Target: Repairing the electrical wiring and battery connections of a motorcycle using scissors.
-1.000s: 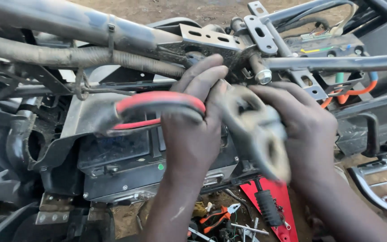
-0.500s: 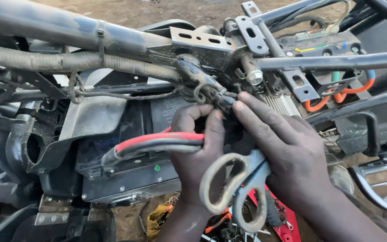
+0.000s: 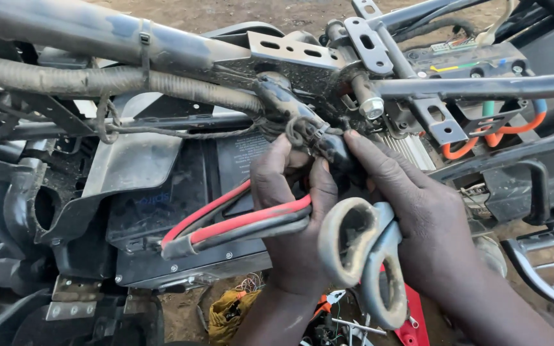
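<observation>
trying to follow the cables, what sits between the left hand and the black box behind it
In the head view, the red and black cables run between the left hand and the black box, crossing its front.

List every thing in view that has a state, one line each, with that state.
Left hand: gripping the red and black cables, fingers up at the black wire bundle.
Right hand: fingers on the wire bundle, scissors hanging from it.
Scissors: handles down, blades hidden.
Hose: dusty, tied to the frame tube.
Orange cables: looped under a bracket.
</observation>
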